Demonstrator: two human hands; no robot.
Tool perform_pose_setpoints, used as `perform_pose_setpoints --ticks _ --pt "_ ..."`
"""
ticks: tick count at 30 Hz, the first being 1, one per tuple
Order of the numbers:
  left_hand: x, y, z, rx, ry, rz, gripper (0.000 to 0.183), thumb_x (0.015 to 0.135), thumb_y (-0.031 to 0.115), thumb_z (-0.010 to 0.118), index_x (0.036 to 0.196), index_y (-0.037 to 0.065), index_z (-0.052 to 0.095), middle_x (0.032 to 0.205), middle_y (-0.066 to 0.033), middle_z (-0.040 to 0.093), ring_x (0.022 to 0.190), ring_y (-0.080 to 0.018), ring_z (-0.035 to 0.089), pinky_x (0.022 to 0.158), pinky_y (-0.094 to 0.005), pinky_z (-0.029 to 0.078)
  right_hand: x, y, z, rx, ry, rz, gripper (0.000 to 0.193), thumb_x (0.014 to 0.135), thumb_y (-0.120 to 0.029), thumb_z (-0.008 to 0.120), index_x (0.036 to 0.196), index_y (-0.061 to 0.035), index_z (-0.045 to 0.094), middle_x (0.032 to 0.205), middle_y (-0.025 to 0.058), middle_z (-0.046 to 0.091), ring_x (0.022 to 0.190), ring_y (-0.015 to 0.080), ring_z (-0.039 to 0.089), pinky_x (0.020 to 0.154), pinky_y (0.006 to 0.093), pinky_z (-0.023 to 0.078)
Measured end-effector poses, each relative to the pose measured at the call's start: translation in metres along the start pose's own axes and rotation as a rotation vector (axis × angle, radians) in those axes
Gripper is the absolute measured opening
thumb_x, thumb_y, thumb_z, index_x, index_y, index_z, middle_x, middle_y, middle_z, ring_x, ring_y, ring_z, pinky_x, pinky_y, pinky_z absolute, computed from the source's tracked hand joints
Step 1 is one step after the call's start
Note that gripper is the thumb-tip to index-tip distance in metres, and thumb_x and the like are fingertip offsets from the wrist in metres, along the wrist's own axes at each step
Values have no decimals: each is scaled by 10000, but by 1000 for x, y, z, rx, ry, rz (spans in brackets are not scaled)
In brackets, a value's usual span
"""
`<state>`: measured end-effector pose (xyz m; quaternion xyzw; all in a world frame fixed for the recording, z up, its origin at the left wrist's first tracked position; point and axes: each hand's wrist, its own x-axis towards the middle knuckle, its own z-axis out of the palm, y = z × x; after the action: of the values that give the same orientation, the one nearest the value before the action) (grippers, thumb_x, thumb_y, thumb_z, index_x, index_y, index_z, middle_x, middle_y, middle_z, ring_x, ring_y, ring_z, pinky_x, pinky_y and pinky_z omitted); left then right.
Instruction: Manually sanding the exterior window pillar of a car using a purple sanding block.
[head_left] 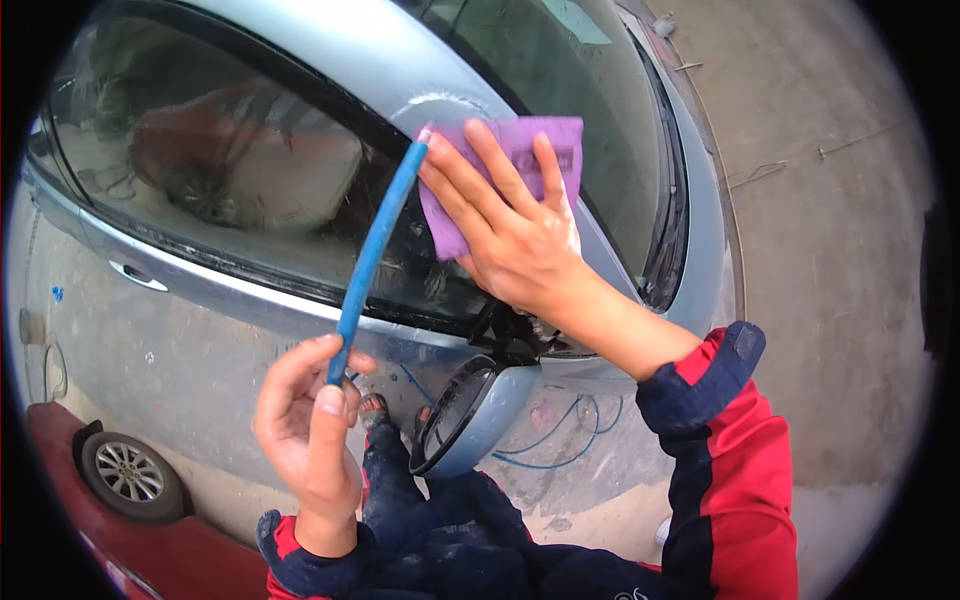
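Observation:
Near the lower left, my left hand has its thumb and fingers closed round a thin blue hose. The hose slants up and to the right, its upper end beside the fingertips of my right hand. My right hand lies spread, palm down, on a purple sheet, pressing it against the pillar between side window and windscreen of a light blue car. The sheet overlaps the window's corner. White wet-looking smears show on the pillar above it and on my right hand. The sheet's underside is hidden.
The car's side mirror juts out below my right wrist, close to my legs. More blue hose lies coiled on the concrete floor. A dark red car with a silver wheel stands at the lower left.

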<state>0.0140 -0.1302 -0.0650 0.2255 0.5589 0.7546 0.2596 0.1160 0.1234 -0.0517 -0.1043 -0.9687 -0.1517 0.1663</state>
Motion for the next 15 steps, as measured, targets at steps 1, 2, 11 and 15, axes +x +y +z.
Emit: perform_pose_setpoints --ticks 1,2,11,15 --pt "-2 -2 4 -6 -5 -13 446 1014 270 638 1346 -27 627 1047 -183 697 645 -76 470 577 -214 347 -1 -1 -3 9 5 -4 859 764 -314 736 1589 -162 554 1740 13 392 1615 243 349 1313 622 41" --pt "-4 2 4 -9 12 -3 441 1015 264 638 1346 -28 627 1045 -181 697 643 -75 467 576 -213 346 -14 -2 -3 20 2 -3 859 764 -314 736 1589 -162 554 1740 13 392 1615 243 349 1313 622 41" --pt "0 4 10 -3 14 16 444 1024 262 624 1358 -31 620 1039 -174 693 639 -65 442 587 -211 339 -10 0 4 -67 57 25 865 733 -349 782 1559 -178 588 1737 -9 392 1609 270 352 1310 645 14" --pt "-6 5 12 -17 1 -9 440 1022 256 628 1355 -31 623 1029 -174 698 652 -68 456 595 -215 347 -76 24 8 -205 19 96 812 770 -340 739 1554 -181 598 1704 13 451 1610 281 353 1309 639 -2"
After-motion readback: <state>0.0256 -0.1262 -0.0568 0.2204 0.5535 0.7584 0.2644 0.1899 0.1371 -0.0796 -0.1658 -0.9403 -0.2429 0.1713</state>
